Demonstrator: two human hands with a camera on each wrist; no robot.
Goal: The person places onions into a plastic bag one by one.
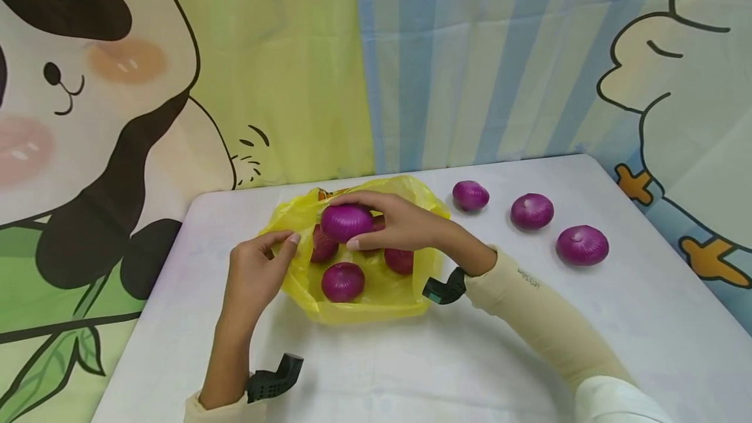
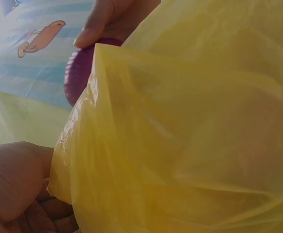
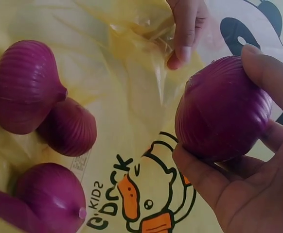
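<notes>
My right hand [image 1: 396, 219] grips a purple onion [image 1: 346, 222] just above the mouth of a yellow plastic bag [image 1: 364, 309]. In the right wrist view, thumb and fingers curl round that onion [image 3: 224, 109]. At the bag's left edge my left hand [image 1: 255, 273] pinches the rim between thumb and fingers. The left wrist view shows the bag's film [image 2: 170, 136] filling most of the frame, with the left hand [image 2: 20, 189] at its edge. Inside the bag lie several onions, one of them [image 1: 343, 282] near the front; others are partly hidden by my right hand.
Three loose onions stand right of the bag on the white table [image 1: 376, 371]: a far one [image 1: 470, 195], a middle one [image 1: 531, 211] and a near one [image 1: 582, 245]. A cartoon-printed curtain [image 1: 305, 70] hangs behind the table.
</notes>
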